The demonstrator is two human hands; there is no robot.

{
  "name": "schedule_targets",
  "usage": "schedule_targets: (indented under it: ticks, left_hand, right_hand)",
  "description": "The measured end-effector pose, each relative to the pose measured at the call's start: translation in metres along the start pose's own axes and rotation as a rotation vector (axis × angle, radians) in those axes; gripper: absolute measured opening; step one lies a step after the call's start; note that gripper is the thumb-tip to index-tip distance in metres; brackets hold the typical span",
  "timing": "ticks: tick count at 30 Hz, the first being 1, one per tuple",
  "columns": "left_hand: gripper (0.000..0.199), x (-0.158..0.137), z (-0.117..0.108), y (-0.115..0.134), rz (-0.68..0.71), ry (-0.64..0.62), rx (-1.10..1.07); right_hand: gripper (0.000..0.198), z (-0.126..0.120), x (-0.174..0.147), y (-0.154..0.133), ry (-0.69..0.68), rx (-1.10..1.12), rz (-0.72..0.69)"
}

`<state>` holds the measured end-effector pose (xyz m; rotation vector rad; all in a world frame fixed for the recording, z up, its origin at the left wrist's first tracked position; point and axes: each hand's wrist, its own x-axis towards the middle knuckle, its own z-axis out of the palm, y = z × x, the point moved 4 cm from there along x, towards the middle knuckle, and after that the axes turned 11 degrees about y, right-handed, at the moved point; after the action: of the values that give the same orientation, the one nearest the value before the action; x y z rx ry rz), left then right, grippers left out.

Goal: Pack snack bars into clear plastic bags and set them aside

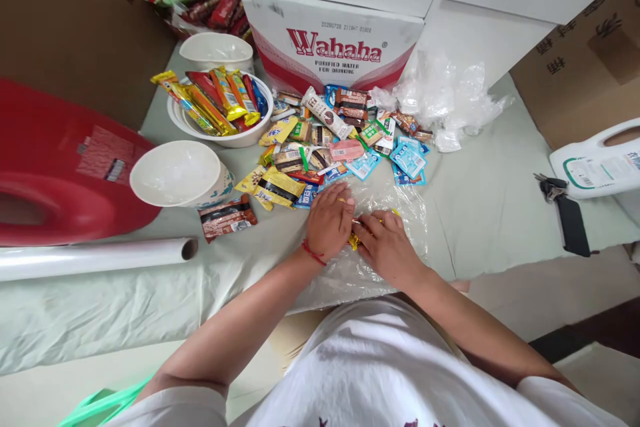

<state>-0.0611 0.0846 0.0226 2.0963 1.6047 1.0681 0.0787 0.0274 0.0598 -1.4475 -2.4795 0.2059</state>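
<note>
My right hand (393,247) is closed over a yellow-and-red snack packet (354,241), most of which its fingers hide. Under the packet lies a sheet of clear plastic film (400,203) on the cloth-covered table. Close beside it, my left hand (330,221), with a red string at the wrist, rests palm down at the film's left side. Its fingers are together and bent; what they hold is hidden. Just beyond both hands spreads a pile of wrapped snacks, with a yellow packet (278,187) and blue sachets (409,159) near its edges.
Left of the pile stand a white bowl (173,173) and another bowl (250,139) holding snack sticks. A brown packet (227,219), a film roll (100,259) and a red jug (65,167) are nearby. Behind stands a Wahaha carton (330,20); crumpled plastic bags (445,100) lie right.
</note>
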Motion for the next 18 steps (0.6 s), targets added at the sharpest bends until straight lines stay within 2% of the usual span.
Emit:
schedule_targets:
  ticks: [4, 7, 9, 11, 14, 16, 18]
  left_hand:
    - [0.058, 0.000, -0.001, 0.000, -0.004, 0.007, -0.009]
    - [0.056, -0.001, -0.001, 0.000, -0.008, 0.010, -0.027]
    - [0.056, -0.001, -0.001, -0.001, -0.014, 0.005, -0.033]
    - [0.056, -0.001, -0.001, -0.001, -0.020, 0.002, -0.031]
    - [0.057, -0.001, -0.001, -0.002, -0.020, 0.006, -0.028]
    - [0.058, -0.001, -0.001, -0.003, -0.022, 0.009, -0.033]
    - [0.060, -0.002, -0.001, -0.003, -0.024, 0.007, -0.042]
  right_hand:
    - [0.062, -0.015, 0.010, 0.010, -0.009, 0.196, -0.056]
    - [0.047, -0.038, 0.051, 0.027, 0.046, 0.262, -0.017]
    - [0.039, -0.045, 0.094, 0.042, 0.115, 0.125, 0.101]
    - [0.040, -0.041, 0.141, 0.052, 0.143, -0.027, 0.189]
    - [0.044, -0.020, 0.204, 0.054, 0.138, -0.175, 0.218]
    - [0.040, -0.004, 0.231, 0.052, 0.099, -0.223, 0.209]
    - [0.034, 0.004, 0.245, 0.051, 0.074, -0.236, 0.199]
